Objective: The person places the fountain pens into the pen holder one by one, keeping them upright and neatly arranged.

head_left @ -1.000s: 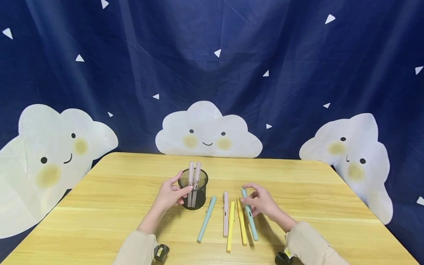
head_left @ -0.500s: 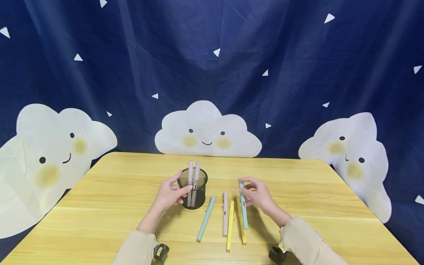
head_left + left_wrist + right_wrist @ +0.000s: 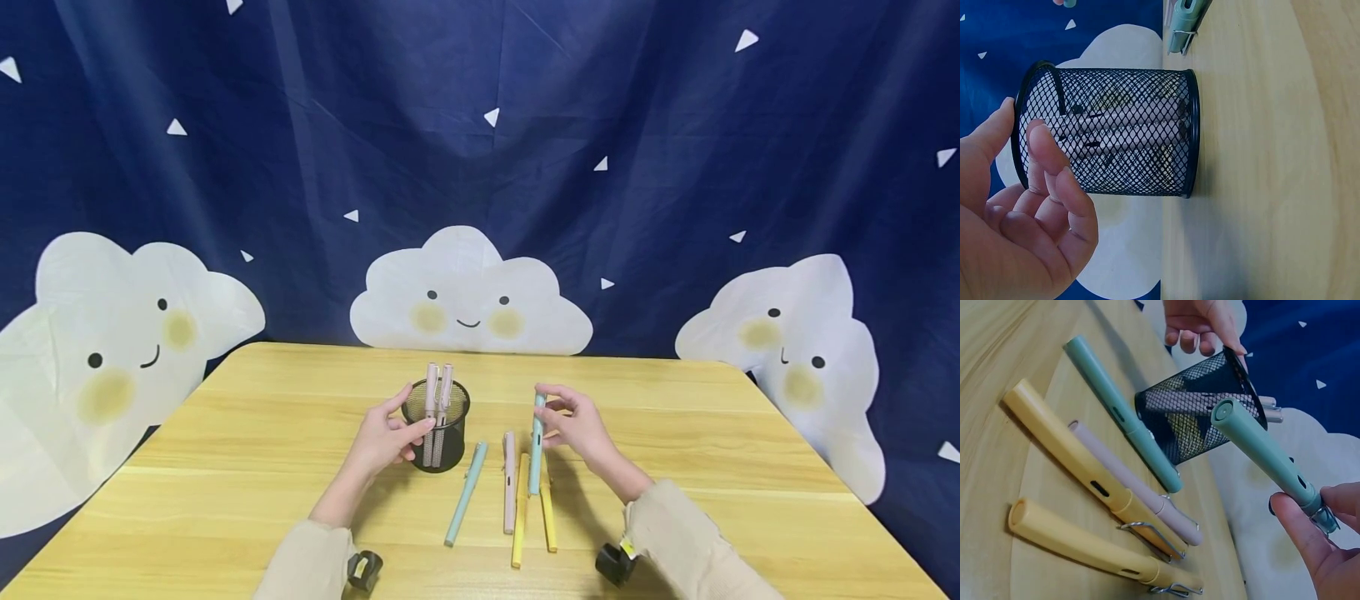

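My left hand (image 3: 381,440) holds the black mesh pen holder (image 3: 454,452) by its rim, thumb at the front and index finger at the far left. Upright on the wooden table, the holder contains two pale pink pens (image 3: 431,380); their shafts show through the mesh in the left wrist view. My right hand (image 3: 581,427) pinches a blue-green pen (image 3: 537,460) near its clip end, with the other end pointing down. This pen is raised over the yellow pens, right of the holder. In the right wrist view the held pen (image 3: 1266,453) overlaps the holder's rim.
On the table (image 3: 300,400) lie another blue-green pen (image 3: 467,493), a pale pink pen (image 3: 510,483) and two yellow pens (image 3: 518,533) (image 3: 551,523), between the hands. A dark blue curtain (image 3: 645,217) with white clouds hangs behind the table's far edge.
My right hand has lifted the blue-green pen off the table and moved it left and away from me, turning it more upright. The left hand stays at the pen holder.
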`<state>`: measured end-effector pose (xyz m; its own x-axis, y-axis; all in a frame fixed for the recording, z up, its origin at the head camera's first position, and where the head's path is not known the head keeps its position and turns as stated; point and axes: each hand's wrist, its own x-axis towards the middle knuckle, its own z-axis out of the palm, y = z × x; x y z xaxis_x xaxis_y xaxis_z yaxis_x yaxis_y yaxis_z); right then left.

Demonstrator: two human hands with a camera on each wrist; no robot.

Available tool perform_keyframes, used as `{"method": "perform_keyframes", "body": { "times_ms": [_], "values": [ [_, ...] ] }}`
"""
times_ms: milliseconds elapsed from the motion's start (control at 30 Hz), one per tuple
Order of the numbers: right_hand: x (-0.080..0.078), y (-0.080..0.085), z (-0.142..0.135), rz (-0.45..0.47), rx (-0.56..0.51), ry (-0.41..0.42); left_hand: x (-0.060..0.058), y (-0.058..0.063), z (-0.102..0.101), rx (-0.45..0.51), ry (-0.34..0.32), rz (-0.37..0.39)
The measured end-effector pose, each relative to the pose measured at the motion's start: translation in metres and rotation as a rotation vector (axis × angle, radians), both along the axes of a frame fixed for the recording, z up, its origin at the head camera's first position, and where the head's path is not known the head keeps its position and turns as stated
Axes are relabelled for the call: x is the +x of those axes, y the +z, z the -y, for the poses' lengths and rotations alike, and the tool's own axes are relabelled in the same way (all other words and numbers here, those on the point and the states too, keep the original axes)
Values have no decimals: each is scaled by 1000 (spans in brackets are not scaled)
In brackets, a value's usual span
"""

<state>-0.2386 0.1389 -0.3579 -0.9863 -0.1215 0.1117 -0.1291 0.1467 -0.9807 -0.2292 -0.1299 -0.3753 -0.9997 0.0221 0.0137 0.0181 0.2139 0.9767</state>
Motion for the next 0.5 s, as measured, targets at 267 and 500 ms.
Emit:
{"method": "perform_keyframes", "body": {
  "times_ms": [267, 500],
  "values": [
    [-2, 3, 6, -21, -21, -32, 0, 0, 0, 0, 3, 3],
    [-6, 5, 11, -49, -91, -79, 0, 0, 0, 7, 3, 5]
  ]
}}
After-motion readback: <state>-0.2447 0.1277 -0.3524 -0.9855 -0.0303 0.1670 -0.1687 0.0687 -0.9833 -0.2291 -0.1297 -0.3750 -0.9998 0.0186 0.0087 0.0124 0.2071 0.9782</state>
